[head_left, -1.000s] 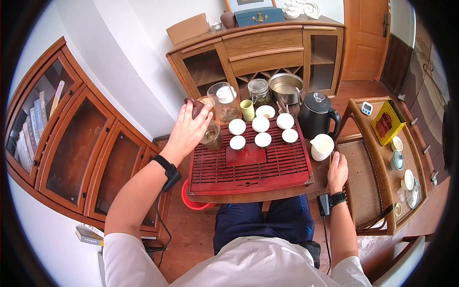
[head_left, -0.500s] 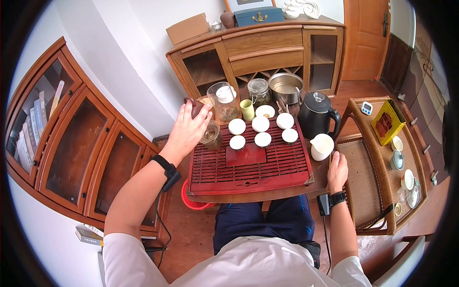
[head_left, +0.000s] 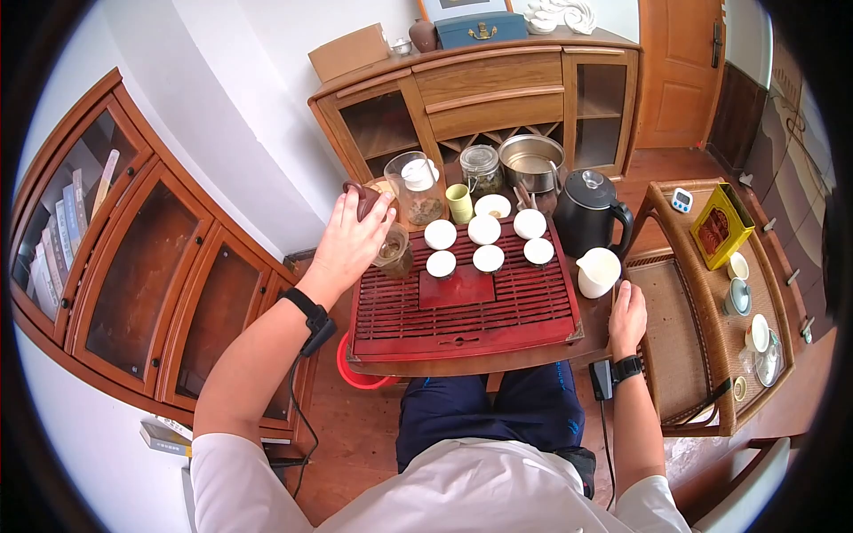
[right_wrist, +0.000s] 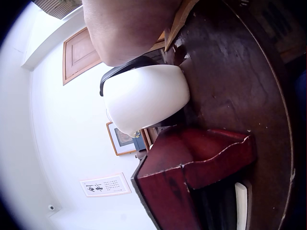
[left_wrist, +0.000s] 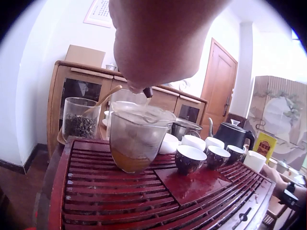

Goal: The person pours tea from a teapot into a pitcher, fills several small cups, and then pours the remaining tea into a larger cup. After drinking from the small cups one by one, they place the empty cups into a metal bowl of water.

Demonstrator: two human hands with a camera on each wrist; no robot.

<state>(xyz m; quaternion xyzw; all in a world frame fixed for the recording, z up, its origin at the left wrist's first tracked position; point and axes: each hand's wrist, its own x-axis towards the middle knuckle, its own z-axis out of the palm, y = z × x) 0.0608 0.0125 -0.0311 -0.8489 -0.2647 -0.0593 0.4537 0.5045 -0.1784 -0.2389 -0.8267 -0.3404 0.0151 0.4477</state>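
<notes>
Left hand point(head_left: 348, 238), upper left of the head view: fingers curled round a small brown teapot point(head_left: 360, 199), tipped above the glass pitcher point(left_wrist: 136, 139) at the tea tray's point(head_left: 462, 333) left edge. Teapot looks like clay: light, hard, brittle, probably hot; best held by handle with a finger on the lid. Right hand point(head_left: 627, 318) rests flat and empty on the table near the white jug point(head_left: 597, 270).

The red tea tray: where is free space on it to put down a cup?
The near half of the red tea tray, between its front rim and the two rows of white cups, is bare. The far edge is crowded: cups, glass pitcher under the left hand.
</notes>
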